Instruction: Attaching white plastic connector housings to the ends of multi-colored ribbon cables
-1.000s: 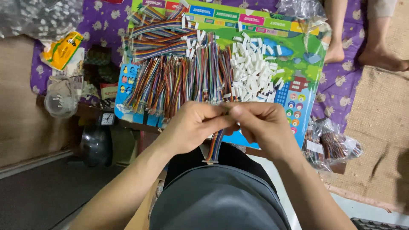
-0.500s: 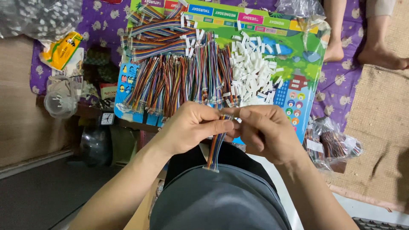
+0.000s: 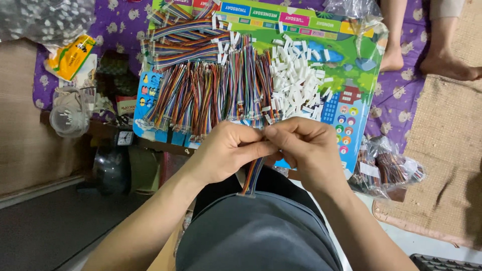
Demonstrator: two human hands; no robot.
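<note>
My left hand (image 3: 228, 153) and my right hand (image 3: 306, 145) meet at the fingertips in front of me, both pinching the top end of a multicoloured ribbon cable (image 3: 252, 176). The cable hangs down between my wrists to my grey-clad lap. Whatever sits at its upper end is hidden under my fingers. Just beyond my hands, rows of the same rainbow cables (image 3: 211, 93) lie on a colourful printed board (image 3: 351, 55), beside a heap of small white plastic connectors (image 3: 298, 83).
A clear plastic container (image 3: 68, 115) and a yellow packet (image 3: 70, 55) lie at the left on purple cloth. Bags of bundled cables (image 3: 389, 168) sit at the right. Another person's bare feet (image 3: 447, 65) rest on the woven mat at top right.
My fingertips have drawn close together again over the cable's top end after being slightly apart half a second ago. The cable still hangs down in the same place.
</note>
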